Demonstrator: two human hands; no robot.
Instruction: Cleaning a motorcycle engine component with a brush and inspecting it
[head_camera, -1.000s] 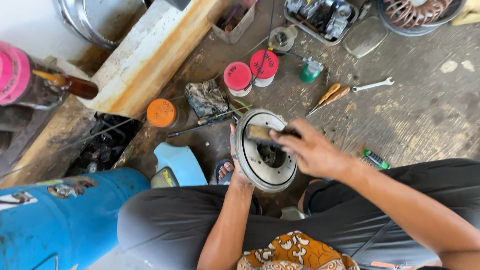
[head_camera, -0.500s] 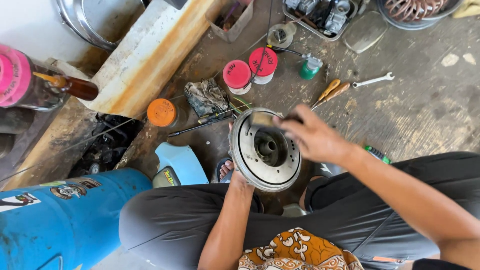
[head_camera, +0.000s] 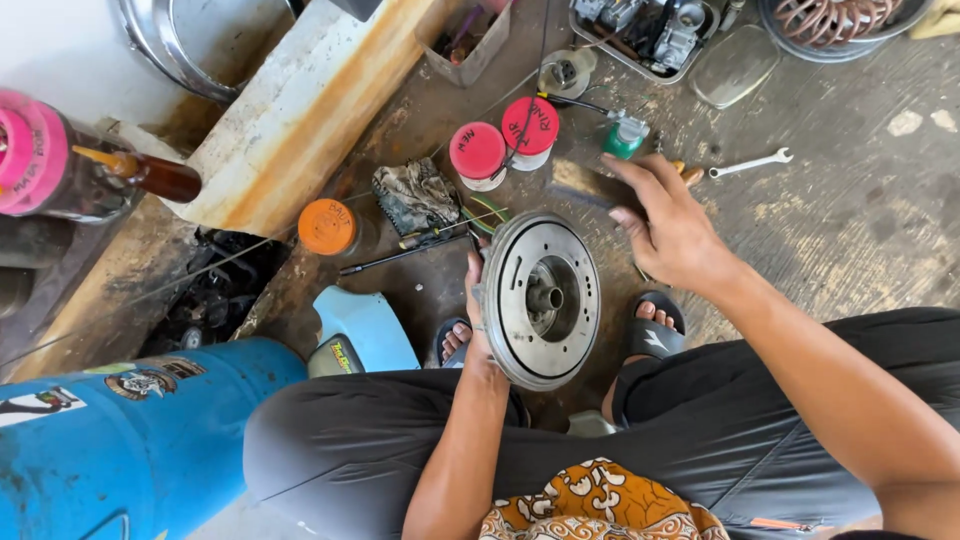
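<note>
My left hand grips the rim of a round grey metal disc with a hub at its middle, held upright above my knees. My right hand is off the disc, up and to the right of it, over the floor. Its fingers are stretched out and pinch a flat, blurred, brush-like tool at their tips. My sandalled feet show under the disc.
Two red-lidded jars, an orange-lidded jar, a dirty rag, a long screwdriver, a green bottle and a spanner lie on the concrete floor. A blue drum stands at the left, a tray of engine parts at the top.
My right hand has lifted the brush-like tool out of the disc's hub and moved it up and right, away from the disc. The left hand has kept hold of the disc.
</note>
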